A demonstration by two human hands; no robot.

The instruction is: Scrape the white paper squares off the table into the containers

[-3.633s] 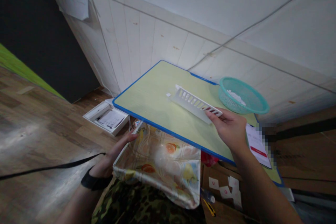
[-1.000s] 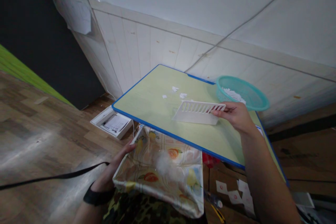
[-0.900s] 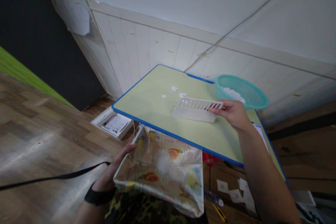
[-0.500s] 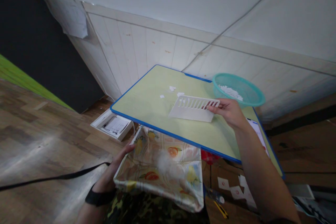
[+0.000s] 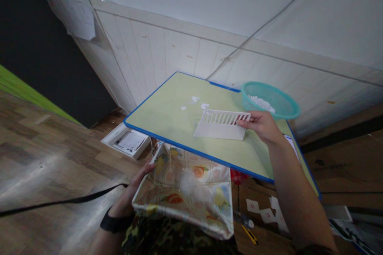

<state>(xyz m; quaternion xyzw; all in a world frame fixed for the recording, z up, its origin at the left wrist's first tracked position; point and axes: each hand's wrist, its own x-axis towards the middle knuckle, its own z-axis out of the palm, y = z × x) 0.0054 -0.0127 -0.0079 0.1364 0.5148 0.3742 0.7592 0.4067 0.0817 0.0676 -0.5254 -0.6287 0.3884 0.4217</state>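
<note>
My right hand [image 5: 263, 125] is closed on the right end of a white slotted plastic scraper [image 5: 220, 130], held tilted over the pale green table [image 5: 167, 115]. Small white paper scraps [image 5: 205, 106] lie on the tabletop just beyond the scraper. My left hand [image 5: 144, 173] grips the left rim of a box lined with fruit-print cloth [image 5: 167, 181], which sits below the table's front edge, against my lap. Inside the box is a whitish fluffy clump [image 5: 191, 185], too blurred to name. The fingers of my left hand are partly hidden by the box.
A turquoise basin [image 5: 285, 103] with white paper bits stands at the table's back right corner. On the floor lie an open white box [image 5: 128, 143], printed cards [image 5: 267, 215] and a yellow cutter [image 5: 249, 234]. The wall [image 5: 155, 44] borders the table's far side.
The scraper in my right hand has shifted very slightly. The view has tilted a little, and the box stays in my left hand.
</note>
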